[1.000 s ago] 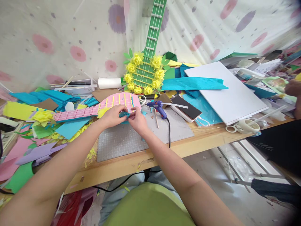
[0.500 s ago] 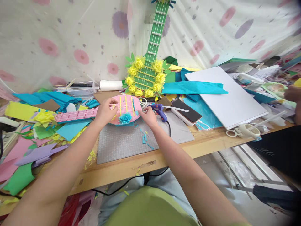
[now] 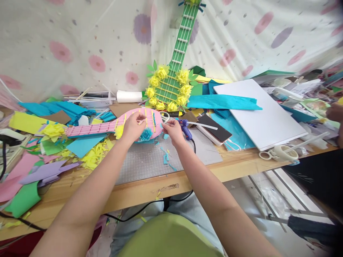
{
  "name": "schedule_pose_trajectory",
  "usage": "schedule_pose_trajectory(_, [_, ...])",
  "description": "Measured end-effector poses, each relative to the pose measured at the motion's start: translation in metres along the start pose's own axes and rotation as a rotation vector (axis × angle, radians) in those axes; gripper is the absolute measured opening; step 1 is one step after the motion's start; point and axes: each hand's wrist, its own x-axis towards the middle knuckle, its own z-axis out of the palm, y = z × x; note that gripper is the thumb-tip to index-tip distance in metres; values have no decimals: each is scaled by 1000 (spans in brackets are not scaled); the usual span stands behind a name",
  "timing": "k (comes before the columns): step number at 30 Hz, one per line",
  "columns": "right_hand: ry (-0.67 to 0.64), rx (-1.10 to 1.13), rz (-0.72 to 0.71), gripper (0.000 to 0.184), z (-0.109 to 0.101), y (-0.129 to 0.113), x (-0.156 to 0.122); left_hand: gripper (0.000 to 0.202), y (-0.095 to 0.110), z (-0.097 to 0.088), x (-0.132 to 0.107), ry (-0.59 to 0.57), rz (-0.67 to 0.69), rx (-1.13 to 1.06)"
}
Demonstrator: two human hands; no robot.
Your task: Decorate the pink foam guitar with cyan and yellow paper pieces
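My left hand (image 3: 134, 125) is curled over the body of the pink paper guitar (image 3: 157, 125), fingers bent down onto its yellow strings and gripping it. My right hand (image 3: 174, 130) sits at the guitar's right rim with thumb and forefinger drawn together. I cannot tell whether they pinch the rim or only touch it. The guitar lies across the far edge of the grey cutting mat (image 3: 150, 162) on the bench (image 3: 80, 194), its neck running off left over paper scraps. A teal paper flower (image 3: 147, 135) sits on the near edge of the body, just right of my left hand.

Just beyond my right hand lies the blue glue gun (image 3: 185, 127) (its cord runs toward me over the bench edge). A dark phone (image 3: 217, 129) lies right of it, and a white board (image 3: 258, 107) further right. A green paper guitar (image 3: 175, 73), ringed with yellow flowers, leans on the spotted cloth at the back. Another person's hand (image 3: 333, 112) shows at the far right edge.
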Motion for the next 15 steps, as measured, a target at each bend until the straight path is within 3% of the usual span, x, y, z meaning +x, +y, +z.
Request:
schedule_pose_trajectory(6, [-5, 253, 57, 27, 19, -12, -9, 28, 27, 20, -3, -128, -173, -202])
schedule_pose_trajectory(11, [6, 308, 60, 23, 24, -11, -16, 30, 22, 31, -2, -54, -215, -312])
schedule_pose_trajectory(15, [-32, 262, 45, 22, 20, -8, -14, 29, 16, 30, -3, -38, -217, -330])
